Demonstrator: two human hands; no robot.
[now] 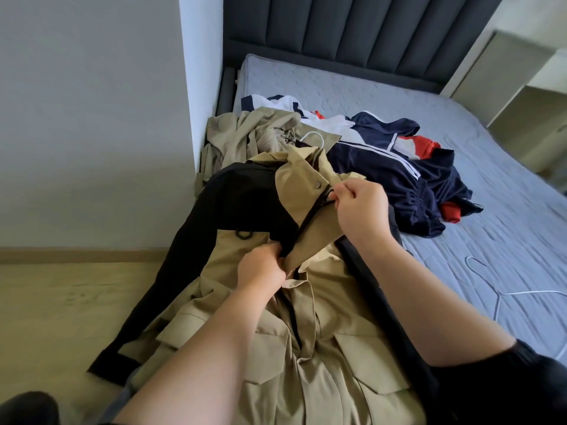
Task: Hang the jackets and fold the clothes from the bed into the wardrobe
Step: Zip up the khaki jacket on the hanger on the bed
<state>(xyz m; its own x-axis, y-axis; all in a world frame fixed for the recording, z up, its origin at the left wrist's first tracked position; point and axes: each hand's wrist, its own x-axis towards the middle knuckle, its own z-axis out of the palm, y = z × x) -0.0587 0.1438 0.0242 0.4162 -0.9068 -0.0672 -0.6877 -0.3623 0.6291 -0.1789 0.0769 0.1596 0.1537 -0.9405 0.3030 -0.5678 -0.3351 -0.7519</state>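
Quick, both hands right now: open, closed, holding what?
Left hand: pinches the front edge of the beige-and-black zip jacket.
Right hand: pinches the jacket's black zipper edge near the collar.

A dark padded headboard (362,35) stands at the far end, with vertical panels. A plain grey wall (89,118) is on the left, and below it a light wooden floor (61,308). A white shelf unit (527,96) stands at the right.
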